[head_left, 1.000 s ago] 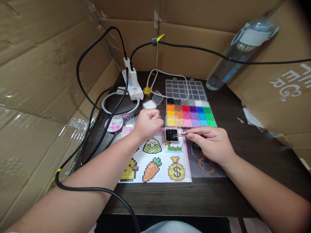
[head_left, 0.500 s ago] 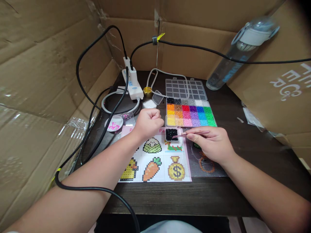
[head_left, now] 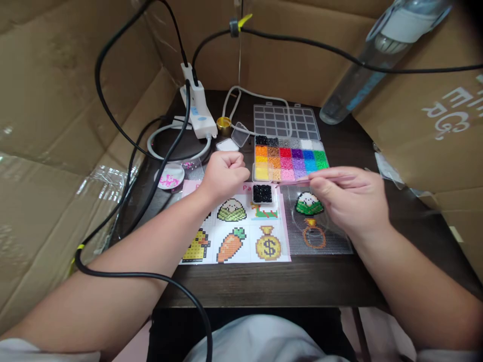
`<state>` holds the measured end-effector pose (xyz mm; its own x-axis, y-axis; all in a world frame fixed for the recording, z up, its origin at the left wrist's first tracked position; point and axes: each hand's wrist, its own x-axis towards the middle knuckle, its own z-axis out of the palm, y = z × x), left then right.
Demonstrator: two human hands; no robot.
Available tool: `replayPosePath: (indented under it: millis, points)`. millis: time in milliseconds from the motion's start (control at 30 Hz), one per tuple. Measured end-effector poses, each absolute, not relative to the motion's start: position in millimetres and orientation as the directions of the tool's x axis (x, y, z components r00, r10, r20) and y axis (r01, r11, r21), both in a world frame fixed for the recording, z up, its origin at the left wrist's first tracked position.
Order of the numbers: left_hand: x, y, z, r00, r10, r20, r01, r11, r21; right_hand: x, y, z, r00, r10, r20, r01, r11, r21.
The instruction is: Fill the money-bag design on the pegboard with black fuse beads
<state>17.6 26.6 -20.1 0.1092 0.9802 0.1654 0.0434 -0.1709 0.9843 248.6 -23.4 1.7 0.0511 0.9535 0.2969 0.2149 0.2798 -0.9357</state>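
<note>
My right hand point(head_left: 349, 200) pinches thin pink tweezers point(head_left: 302, 180), lifted above the clear pegboard point(head_left: 332, 244), tips pointing left toward the small tray of black beads point(head_left: 262, 193). On the pegboard sit a green-and-white bead figure point(head_left: 308, 203) and an orange ring shape point(head_left: 314, 236). My left hand point(head_left: 223, 173) is a closed fist resting at the top edge of the pattern sheet point(head_left: 234, 226), which shows a carrot, a money bag and a duck. Nothing shows in the fist.
The sorted bead box point(head_left: 289, 162) with its open lid point(head_left: 286, 121) lies behind the sheet. A white power strip point(head_left: 198, 113), black cables point(head_left: 158, 151), a gold cap point(head_left: 224, 123) and a leaning water bottle point(head_left: 372, 60) stand further back. Cardboard walls point(head_left: 56, 100) enclose the dark table point(head_left: 264, 284).
My right hand lifted the tweezers out of the black bead tray and drew back to the right, uncovering the green-and-white figure. The view tilted down. The left fist stayed put.
</note>
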Motion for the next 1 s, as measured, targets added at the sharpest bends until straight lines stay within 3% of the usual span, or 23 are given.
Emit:
replayPosePath:
  millis: [200, 367, 633, 833, 1000]
  points:
    - [19, 26, -21, 0.107, 0.976, 0.191, 0.073, -0.200, 0.977, 271, -34, 28, 0.147, 0.913, 0.380, 0.087, 0.371, -0.924]
    - [21, 25, -17, 0.099, 0.983, 0.153, 0.097, -0.162, 0.982, 292, -71, 22, 0.190, 0.947, 0.259, 0.071, 0.250, -0.966]
    - [17, 29, -21, 0.117, 0.977, 0.176, 0.084, -0.186, 0.979, 302, -126, -26, 0.334, 0.929, 0.158, 0.199, 0.095, -0.975]
    - [16, 29, -20, 0.120, 0.983, 0.139, 0.054, -0.147, 0.988, 301, -130, -39, 0.464, 0.863, 0.202, 0.181, 0.130, -0.975]
    - [16, 29, -17, 0.127, 0.981, 0.145, 0.065, -0.154, 0.986, 300, -130, -46, 0.446, 0.874, 0.194, 0.258, 0.083, -0.963]
